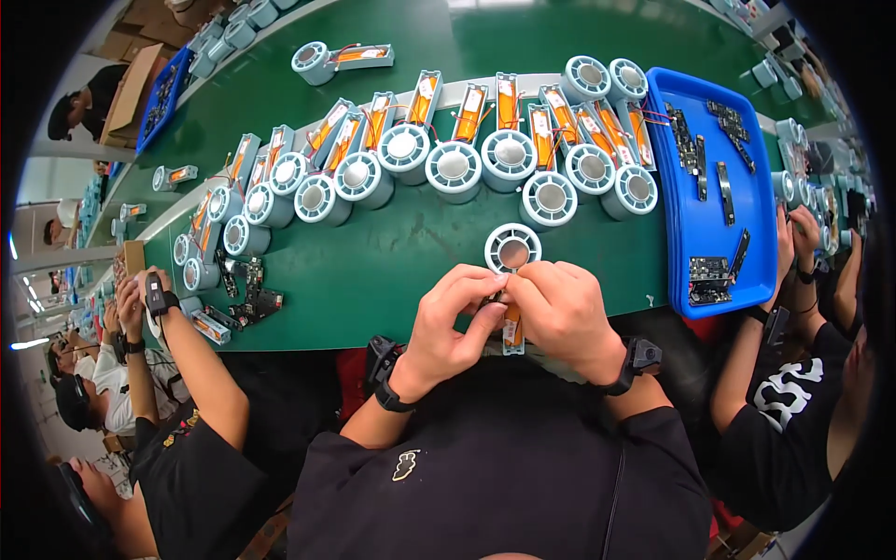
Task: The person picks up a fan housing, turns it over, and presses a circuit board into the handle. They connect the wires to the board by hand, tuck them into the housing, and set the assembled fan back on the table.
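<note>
In the head view, our left hand [450, 327] and right hand [566, 313] meet, fingertips pinched together, over the middle of the unit [512, 253] at the table [373, 299] edge. Its round end lies away from us, long axis toward our body, both hands equally near. Our fingers hide their grip; we cannot tell what each holds.

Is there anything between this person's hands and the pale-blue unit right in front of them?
Nothing visible is: the left hand and right hand are right at the unit, covering part of its middle. Other units stand beyond it; the blue tray lies off to the right.
</note>
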`<state>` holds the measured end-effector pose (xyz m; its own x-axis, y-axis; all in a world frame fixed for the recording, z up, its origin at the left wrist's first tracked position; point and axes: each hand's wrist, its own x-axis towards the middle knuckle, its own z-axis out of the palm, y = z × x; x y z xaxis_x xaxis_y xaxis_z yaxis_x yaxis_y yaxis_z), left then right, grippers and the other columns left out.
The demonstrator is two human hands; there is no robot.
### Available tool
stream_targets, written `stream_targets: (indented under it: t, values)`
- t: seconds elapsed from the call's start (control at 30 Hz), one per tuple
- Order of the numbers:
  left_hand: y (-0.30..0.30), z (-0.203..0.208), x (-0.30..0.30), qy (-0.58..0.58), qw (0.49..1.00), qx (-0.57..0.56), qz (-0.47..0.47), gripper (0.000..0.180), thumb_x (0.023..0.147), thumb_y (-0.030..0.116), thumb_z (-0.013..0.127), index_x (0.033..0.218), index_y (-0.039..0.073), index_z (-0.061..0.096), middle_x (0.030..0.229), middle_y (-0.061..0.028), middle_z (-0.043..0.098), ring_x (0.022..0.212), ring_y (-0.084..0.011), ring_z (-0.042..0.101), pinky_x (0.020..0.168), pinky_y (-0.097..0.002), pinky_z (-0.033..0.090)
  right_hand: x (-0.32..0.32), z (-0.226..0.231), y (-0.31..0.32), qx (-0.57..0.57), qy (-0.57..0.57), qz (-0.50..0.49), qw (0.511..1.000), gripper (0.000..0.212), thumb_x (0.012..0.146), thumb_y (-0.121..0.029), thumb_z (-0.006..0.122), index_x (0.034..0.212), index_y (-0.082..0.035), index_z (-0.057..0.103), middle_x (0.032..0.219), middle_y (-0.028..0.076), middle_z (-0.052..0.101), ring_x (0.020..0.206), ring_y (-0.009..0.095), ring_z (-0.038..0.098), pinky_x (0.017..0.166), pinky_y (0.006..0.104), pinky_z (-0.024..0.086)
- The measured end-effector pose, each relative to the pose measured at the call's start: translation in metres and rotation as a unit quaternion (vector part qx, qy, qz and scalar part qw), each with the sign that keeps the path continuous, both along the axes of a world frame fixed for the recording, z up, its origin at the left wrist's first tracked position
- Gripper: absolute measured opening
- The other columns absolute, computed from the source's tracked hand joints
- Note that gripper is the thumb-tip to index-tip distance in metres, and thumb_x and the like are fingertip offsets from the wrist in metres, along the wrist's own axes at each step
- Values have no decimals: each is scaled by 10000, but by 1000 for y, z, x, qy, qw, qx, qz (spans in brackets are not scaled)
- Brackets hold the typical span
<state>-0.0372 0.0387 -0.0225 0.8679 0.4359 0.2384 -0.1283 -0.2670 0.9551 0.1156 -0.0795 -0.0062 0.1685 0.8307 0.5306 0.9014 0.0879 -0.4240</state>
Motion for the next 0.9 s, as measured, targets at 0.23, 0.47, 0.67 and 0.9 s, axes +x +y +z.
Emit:
stream_targets:
  t: [0.23,0.47,0.67,0.9]
  values:
    - [14,6,-6,35,968,-234,-85,237,977,-76,580,1199,-11,632,1146,-105,617,765,-151,685,648,-261,559,0,-12,-6,31,194,10,981,254,849,-135,781,1000,-32,605,770,103,648,599,301,665,509,386,517]
    - [20,0,3,32,962,-238,-130,249,989,-70,547,1229,-24,595,1150,-129,597,703,-155,659,599,-257,538,-4,-22,-1,84,316,-23,945,301,866,-73,793,1079,-40,583,770,119,697,618,256,710,540,342,532]
    - [20,-4,6,25,975,-198,-101,239,995,-56,529,1230,-41,571,1174,-157,575,691,-166,655,581,-257,535,-4,-13,-3,67,349,-1,935,264,910,-41,730,1128,-17,582,776,90,683,675,193,712,584,304,531]
    - [24,-15,3,26,998,-54,19,211,1007,-7,543,1217,-5,563,1123,-106,579,693,-125,587,590,-238,479,-4,-7,-10,59,562,44,824,160,938,-18,686,1076,24,616,817,68,687,821,122,715,690,263,540]
